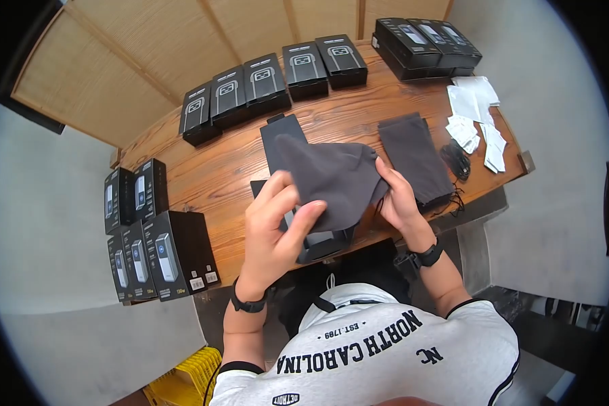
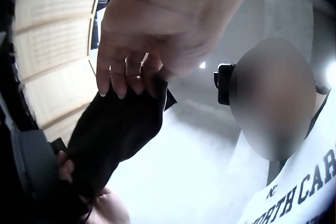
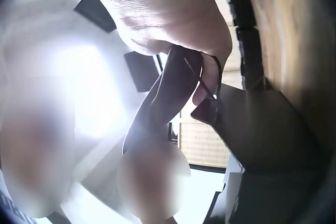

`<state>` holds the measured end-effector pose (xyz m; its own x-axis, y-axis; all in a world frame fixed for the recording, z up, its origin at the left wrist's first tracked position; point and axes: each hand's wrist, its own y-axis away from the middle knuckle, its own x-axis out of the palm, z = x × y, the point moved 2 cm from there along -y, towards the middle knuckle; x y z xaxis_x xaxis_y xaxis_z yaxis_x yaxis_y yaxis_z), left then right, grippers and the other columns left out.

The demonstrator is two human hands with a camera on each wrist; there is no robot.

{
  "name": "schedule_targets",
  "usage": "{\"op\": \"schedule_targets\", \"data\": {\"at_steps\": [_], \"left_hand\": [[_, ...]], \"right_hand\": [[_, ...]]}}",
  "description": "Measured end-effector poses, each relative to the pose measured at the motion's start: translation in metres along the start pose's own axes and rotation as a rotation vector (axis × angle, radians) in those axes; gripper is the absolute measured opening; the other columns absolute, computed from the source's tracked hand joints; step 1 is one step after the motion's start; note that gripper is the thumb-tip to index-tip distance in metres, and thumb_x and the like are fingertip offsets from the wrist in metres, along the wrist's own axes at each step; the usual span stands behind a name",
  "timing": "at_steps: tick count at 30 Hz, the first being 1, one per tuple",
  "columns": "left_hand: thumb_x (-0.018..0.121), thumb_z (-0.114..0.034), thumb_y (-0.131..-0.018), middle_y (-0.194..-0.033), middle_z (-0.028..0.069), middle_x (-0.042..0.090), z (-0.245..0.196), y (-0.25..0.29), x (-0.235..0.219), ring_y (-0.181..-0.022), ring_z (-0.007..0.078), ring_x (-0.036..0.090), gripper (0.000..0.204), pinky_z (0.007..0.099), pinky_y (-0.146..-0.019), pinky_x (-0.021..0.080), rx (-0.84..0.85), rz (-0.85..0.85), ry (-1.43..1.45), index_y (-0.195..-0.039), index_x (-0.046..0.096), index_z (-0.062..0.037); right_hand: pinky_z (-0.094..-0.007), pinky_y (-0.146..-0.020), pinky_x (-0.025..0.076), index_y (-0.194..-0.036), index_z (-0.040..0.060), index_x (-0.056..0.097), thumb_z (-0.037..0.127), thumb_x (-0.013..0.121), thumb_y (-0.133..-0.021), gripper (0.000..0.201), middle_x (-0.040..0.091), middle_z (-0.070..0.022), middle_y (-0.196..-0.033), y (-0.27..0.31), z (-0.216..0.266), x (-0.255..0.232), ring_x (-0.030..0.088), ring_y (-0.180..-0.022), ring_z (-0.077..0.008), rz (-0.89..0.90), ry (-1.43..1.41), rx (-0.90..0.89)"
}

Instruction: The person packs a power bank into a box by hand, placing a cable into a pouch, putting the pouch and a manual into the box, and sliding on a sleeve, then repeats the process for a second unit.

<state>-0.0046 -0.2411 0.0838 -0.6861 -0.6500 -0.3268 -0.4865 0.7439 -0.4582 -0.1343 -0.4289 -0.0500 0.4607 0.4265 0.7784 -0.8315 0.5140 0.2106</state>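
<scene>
A dark grey cloth pouch (image 1: 338, 179) with a dark drawstring is held up between both hands, above the near part of the table. My left hand (image 1: 271, 233) pinches its left end between thumb and fingers; in the left wrist view, fingertips of that hand (image 2: 136, 50) lie along the pouch (image 2: 118, 129). At the other end my right hand (image 1: 400, 203) grips the pouch, thumb on top. Its cord hangs by the fingers in the right wrist view. Beneath the pouch stands an open black box (image 1: 287, 128), partly hidden by the cloth and left hand.
More dark grey pouches (image 1: 416, 155) lie flat on the right of the wooden table (image 1: 203, 179). Beside them are a coiled black cable (image 1: 457, 160) and white packets (image 1: 474, 101). Black boxes (image 1: 264, 78) line the back; others (image 1: 172, 254) stand left, more (image 1: 426, 44) back right.
</scene>
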Motion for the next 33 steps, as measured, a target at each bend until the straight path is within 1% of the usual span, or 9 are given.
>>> {"op": "schedule_targets", "data": {"at_steps": [4,8,10,14,16,22,29,31,33], "left_hand": [[0.075,-0.006,-0.087,-0.096,0.0113,0.057,-0.005,-0.031,0.034,-0.084,0.0215,0.057,0.014,0.0269,-0.074,0.044,0.094,0.127,0.038,-0.089,0.066,0.0037],[0.071,-0.009,-0.093,-0.113,0.0107,0.059,0.001,-0.045,0.048,-0.103,0.0175,0.057,0.013,0.0271,-0.088,0.045,0.114,0.075,0.222,-0.095,0.069,0.0039],[0.068,-0.010,-0.097,-0.120,0.0103,0.058,0.001,-0.042,0.048,-0.108,0.0145,0.055,0.017,0.0267,-0.093,0.044,-0.039,0.011,0.396,-0.096,0.069,0.0063],[0.065,-0.012,-0.099,-0.137,0.0189,0.056,0.013,-0.034,0.052,-0.128,0.0227,0.049,0.019,0.0335,-0.105,0.038,-0.049,0.141,0.511,-0.098,0.070,0.0055],[0.065,-0.014,-0.099,-0.139,0.0204,0.055,0.011,-0.031,0.055,-0.132,0.0264,0.046,0.020,0.0362,-0.109,0.035,-0.044,0.185,0.542,-0.099,0.070,0.0051],[0.063,-0.020,-0.102,-0.136,0.0177,0.058,0.014,-0.026,0.057,-0.127,0.0223,0.051,0.025,0.0335,-0.106,0.038,-0.185,0.154,0.562,-0.104,0.070,0.0049],[0.063,-0.022,-0.102,-0.135,0.0157,0.059,0.023,-0.019,0.055,-0.123,0.0207,0.053,0.030,0.0315,-0.104,0.039,-0.212,0.096,0.575,-0.110,0.069,0.0059],[0.063,-0.023,-0.102,-0.134,0.0150,0.060,0.027,-0.014,0.053,-0.121,0.0198,0.055,0.031,0.0311,-0.103,0.040,-0.191,0.068,0.573,-0.113,0.068,0.0062],[0.063,-0.023,-0.102,-0.132,0.0144,0.061,0.028,-0.010,0.048,-0.119,0.0189,0.056,0.033,0.0307,-0.102,0.041,-0.171,0.042,0.572,-0.115,0.067,0.0065]], "right_hand": [[-0.0392,-0.095,0.057,-0.136,-0.0042,0.053,0.032,0.047,-0.109,0.046,0.067,-0.0155,-0.127,0.008,0.010,-0.012,0.067,-0.114,-0.0240,-0.029,-0.054,0.004],[-0.0433,-0.085,0.061,-0.140,-0.0013,0.050,0.042,0.040,-0.110,0.054,0.067,-0.0152,-0.126,0.011,0.012,-0.032,0.070,-0.109,-0.0251,0.021,-0.134,0.087],[-0.0450,-0.077,0.062,-0.142,0.0007,0.048,0.052,0.032,-0.109,0.063,0.068,-0.0151,-0.125,0.012,0.011,-0.045,0.071,-0.103,-0.0262,0.394,-0.290,0.224],[-0.0465,-0.082,0.060,-0.139,-0.0002,0.051,0.037,0.033,-0.109,0.051,0.069,-0.0154,-0.124,0.016,0.000,-0.063,0.071,-0.101,-0.0310,0.137,-0.340,0.362],[-0.0498,-0.088,0.058,-0.139,-0.0011,0.052,0.025,0.039,-0.106,0.044,0.068,-0.0156,-0.124,0.016,-0.009,-0.070,0.071,-0.102,-0.0320,0.169,-0.397,0.420],[-0.0490,-0.085,0.058,-0.136,0.0006,0.054,0.026,0.057,-0.104,0.041,0.068,-0.0145,-0.122,0.018,-0.014,-0.056,0.069,-0.103,-0.0289,0.408,-0.295,0.419],[-0.0418,-0.088,0.057,-0.134,0.0032,0.058,0.025,0.070,-0.097,0.044,0.068,-0.0115,-0.121,0.023,-0.016,-0.052,0.069,-0.104,-0.0215,0.428,-0.225,0.490],[-0.0411,-0.087,0.058,-0.131,0.0010,0.059,0.022,0.070,-0.096,0.042,0.069,-0.0119,-0.118,0.027,-0.014,-0.048,0.069,-0.101,-0.0202,0.174,-0.184,0.314],[-0.0408,-0.084,0.060,-0.131,0.0006,0.058,0.019,0.069,-0.097,0.041,0.070,-0.0119,-0.116,0.027,-0.005,-0.045,0.070,-0.099,-0.0204,0.111,-0.127,0.225]]}}
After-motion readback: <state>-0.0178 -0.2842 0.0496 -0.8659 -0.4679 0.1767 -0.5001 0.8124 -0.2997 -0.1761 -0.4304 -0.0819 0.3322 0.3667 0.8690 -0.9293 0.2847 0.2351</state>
